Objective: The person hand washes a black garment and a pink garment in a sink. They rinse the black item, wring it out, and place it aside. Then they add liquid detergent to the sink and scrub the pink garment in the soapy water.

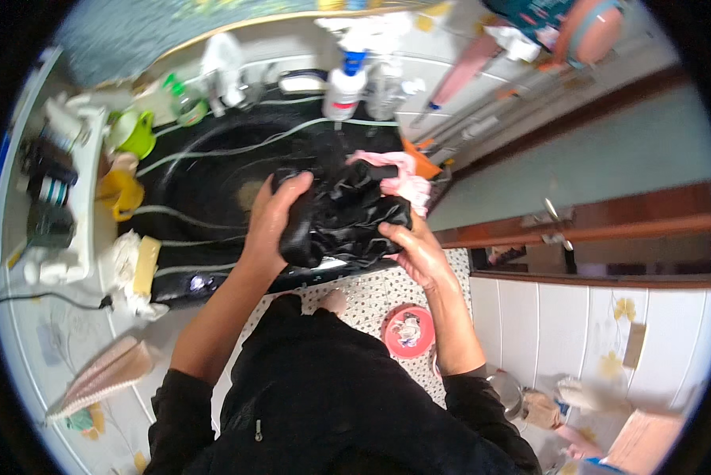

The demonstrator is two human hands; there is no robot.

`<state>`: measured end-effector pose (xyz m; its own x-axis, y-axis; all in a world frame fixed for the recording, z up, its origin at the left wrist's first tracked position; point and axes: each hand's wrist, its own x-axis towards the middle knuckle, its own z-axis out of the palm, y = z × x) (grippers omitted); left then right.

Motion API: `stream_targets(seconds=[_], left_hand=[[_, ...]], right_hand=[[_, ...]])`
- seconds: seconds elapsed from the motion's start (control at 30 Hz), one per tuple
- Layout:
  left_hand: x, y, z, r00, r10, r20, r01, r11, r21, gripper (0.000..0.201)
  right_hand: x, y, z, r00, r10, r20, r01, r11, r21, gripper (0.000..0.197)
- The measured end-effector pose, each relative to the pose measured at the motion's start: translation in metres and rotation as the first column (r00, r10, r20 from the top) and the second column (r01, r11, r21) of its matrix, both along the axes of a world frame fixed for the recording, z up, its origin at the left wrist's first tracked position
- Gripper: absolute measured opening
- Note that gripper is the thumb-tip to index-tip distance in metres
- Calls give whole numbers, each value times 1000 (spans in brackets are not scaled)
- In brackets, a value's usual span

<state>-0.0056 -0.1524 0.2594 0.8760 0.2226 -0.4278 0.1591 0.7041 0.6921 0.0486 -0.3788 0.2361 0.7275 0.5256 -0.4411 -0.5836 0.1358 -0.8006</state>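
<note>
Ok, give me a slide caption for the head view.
Left hand and right hand hold bunched black fabric over a black sink, with pink cloth just beyond.

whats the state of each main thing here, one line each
left hand: closed on the black cloth
right hand: closed on the same cloth
black cloth: bunched, creased
pink cloth: crumpled
white pump bottle: standing upright
green pump bottle: standing
pink basin: not empty
black sink: water level unclear

Yellow cup (pixel 121 194) near lime-green cup (pixel 139 138), left; blue-topped white bottle (pixel 344 91), rear; pink basin (pixel 426 336) on spotted floor (pixel 369 293).
</note>
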Motion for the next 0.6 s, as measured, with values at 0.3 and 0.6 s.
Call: stream_targets(seconds=[0.3, 0.6], left_hand=[[82, -103, -28, 895, -156, 419, 248, 952, -177, 36], [94, -224, -2, 714, -557, 424, 646, 758, -92, 35]], right_hand=[[-44, -105, 13, 875, -410, 256, 423, 906, 4, 54], [-89, -203, -4, 668, -621, 411, 611, 772, 174, 39]])
